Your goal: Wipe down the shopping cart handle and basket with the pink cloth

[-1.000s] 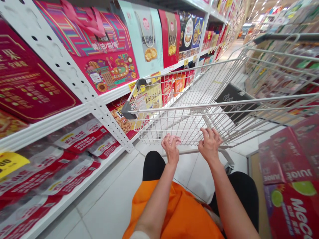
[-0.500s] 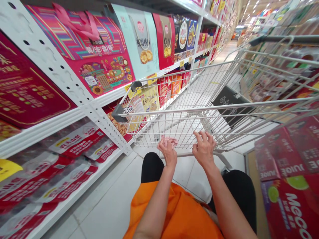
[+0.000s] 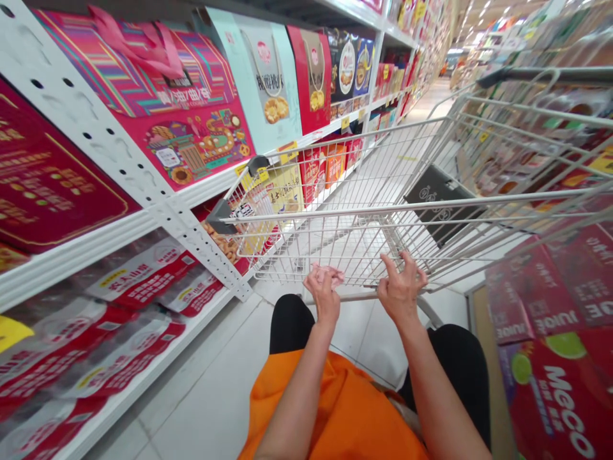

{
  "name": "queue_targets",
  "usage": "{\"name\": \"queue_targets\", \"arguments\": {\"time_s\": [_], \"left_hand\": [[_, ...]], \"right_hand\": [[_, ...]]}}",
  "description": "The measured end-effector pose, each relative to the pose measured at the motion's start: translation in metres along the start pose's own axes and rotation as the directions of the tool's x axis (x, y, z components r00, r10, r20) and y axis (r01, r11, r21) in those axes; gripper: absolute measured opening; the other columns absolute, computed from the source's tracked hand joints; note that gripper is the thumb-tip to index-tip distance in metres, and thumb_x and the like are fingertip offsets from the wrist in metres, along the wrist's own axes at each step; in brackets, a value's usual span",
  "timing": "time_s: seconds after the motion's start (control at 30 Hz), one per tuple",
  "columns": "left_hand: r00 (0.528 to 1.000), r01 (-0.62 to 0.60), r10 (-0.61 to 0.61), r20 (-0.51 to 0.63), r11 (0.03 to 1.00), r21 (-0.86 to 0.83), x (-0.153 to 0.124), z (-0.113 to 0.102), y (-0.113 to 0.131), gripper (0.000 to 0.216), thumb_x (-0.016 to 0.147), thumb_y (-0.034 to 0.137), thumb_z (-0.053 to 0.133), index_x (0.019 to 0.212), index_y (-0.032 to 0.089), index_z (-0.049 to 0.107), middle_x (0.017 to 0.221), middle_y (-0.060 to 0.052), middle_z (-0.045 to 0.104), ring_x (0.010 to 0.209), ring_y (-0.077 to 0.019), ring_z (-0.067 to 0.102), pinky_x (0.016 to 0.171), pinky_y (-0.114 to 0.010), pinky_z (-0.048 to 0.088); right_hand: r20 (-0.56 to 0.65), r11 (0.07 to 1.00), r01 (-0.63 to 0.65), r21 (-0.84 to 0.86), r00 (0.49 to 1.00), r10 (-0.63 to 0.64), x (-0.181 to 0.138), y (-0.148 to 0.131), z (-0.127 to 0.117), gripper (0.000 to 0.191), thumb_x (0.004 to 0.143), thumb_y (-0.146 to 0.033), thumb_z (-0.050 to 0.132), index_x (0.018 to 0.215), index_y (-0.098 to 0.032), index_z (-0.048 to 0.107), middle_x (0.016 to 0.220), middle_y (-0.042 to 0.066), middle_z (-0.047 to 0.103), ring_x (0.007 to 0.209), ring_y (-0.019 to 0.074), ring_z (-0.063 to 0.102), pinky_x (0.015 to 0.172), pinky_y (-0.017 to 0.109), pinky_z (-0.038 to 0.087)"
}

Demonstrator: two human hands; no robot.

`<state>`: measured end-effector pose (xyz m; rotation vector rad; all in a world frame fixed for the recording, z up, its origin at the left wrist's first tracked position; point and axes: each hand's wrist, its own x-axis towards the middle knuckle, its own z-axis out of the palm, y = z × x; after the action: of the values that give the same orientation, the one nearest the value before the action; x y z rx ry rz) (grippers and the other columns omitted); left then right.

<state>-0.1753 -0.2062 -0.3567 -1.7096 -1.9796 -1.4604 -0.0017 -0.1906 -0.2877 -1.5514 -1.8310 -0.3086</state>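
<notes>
left hand (image 3: 324,296) grips crumpled pink cloth (image 3: 338,277); right hand (image 3: 401,291) loosely curled, hold unclear

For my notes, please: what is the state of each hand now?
Left hand: closed, holding pink cloth.
Right hand: half-curled at the cart; grip cannot be told.

You can read "Meco" on the red carton (image 3: 562,399), "JUICE" on the darker cartons (image 3: 522,291) just beside it, and "黄/油/曲/奇" on the pink box (image 3: 191,134) at the shelf's (image 3: 204,186) front edge.
</notes>
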Motion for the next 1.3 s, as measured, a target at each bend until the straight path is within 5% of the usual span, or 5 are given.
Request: {"name": "queue_targets", "arguments": {"time_s": [0.23,0.47,0.67,1.0,1.3], "left_hand": [[0.983,-0.173,0.169,-0.068,0.983,-0.065,0.012,0.011,0.033,0.043,0.080,-0.003,0.052,0.103,0.024,0.075,0.127,-0.013,0.045,0.125,-0.0303,0.042,0.107,-0.053,0.043],[0.993,-0.078,0.080,0.084,0.997,-0.029,-0.016,0.029,0.013,0.035,0.090,0.003,0.048,0.102,0.020,0.076,0.127,-0.018,0.052,0.118,-0.0309,0.048,0.099,-0.055,0.050],[0.984,-0.138,0.140,-0.112,0.990,0.022,0.005,0.020,0.035,0.035,0.085,0.003,0.050,0.096,0.022,0.077,0.123,-0.014,0.047,0.122,-0.0293,0.044,0.105,-0.051,0.044],[0.994,-0.064,0.060,0.087,0.997,0.047,-0.015,0.031,0.022,0.049,0.080,-0.007,0.047,0.103,0.024,0.079,0.127,-0.013,0.046,0.123,-0.0302,0.042,0.102,-0.048,0.045],[0.942,-0.324,0.327,-0.078,0.944,0.058,0.002,0.038,0.052,0.030,0.088,0.007,0.062,0.101,0.028,0.079,0.119,-0.010,0.054,0.123,-0.0275,0.045,0.107,-0.045,0.045]], "right_hand": [[0.014,0.995,-0.082,0.057,0.997,0.081,0.007,-0.005,-0.004,0.048,0.079,-0.010,0.050,0.123,-0.022,0.067,0.134,0.015,0.048,0.123,0.0303,0.049,0.099,0.047,0.030],[0.042,0.997,0.002,0.079,0.999,-0.006,0.001,0.006,-0.003,0.053,0.079,-0.011,0.051,0.128,-0.028,0.064,0.138,0.012,0.048,0.122,0.0275,0.051,0.101,0.047,0.030],[-0.242,0.986,-0.115,0.118,0.960,0.141,0.005,0.016,-0.008,0.053,0.077,-0.011,0.049,0.130,-0.017,0.055,0.140,0.018,0.046,0.128,0.0301,0.047,0.105,0.049,0.034],[0.044,0.996,-0.084,0.000,0.995,0.084,0.012,0.031,-0.007,0.047,0.079,-0.011,0.048,0.123,-0.020,0.062,0.125,0.012,0.064,0.130,0.0306,0.047,0.103,0.046,0.025],[0.030,0.997,-0.076,0.022,0.997,0.075,0.009,0.027,-0.009,0.047,0.079,-0.010,0.049,0.122,-0.019,0.064,0.124,0.012,0.064,0.128,0.0309,0.048,0.101,0.046,0.033]]}}
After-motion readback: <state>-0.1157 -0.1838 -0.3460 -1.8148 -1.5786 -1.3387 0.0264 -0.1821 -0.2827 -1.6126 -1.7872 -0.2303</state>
